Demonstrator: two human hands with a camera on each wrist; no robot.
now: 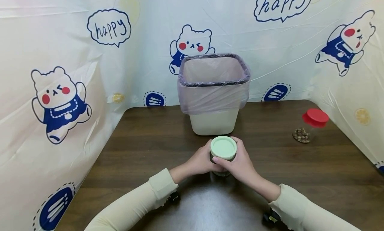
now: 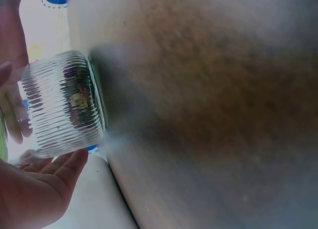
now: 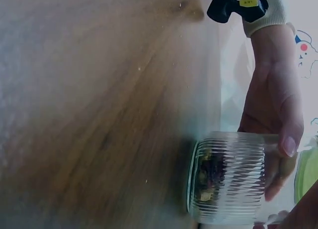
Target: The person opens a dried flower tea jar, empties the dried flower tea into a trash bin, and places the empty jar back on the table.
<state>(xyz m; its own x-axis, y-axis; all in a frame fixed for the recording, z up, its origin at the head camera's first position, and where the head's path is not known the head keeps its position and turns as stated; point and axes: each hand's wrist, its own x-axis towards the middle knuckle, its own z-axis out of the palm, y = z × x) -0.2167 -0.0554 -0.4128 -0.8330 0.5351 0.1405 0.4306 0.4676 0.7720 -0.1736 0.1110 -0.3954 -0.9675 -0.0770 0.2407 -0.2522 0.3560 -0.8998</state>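
A ribbed clear glass jar (image 2: 62, 107) with a pale green lid (image 1: 223, 147) is upright on the dark wooden table, between both hands. Dark mixed pieces (image 3: 209, 174) show through its glass near the bottom. My left hand (image 1: 201, 160) grips the jar's left side, fingers behind it. On the right side, my right hand (image 1: 240, 161) holds it just below the lid, thumb across the front. The left wrist view shows my left hand (image 2: 35, 194) with fingertips against the glass; the right wrist view shows its thumb along the jar's upper part.
Behind the jar stands a white bin (image 1: 213, 122) with a purple liner (image 1: 210, 99) folded over its rim. A clear jar with a red lid (image 1: 316, 117), holding small brown pieces (image 1: 301, 135), is at the back right. A printed curtain (image 1: 144, 57) hangs around the table (image 1: 144, 141).
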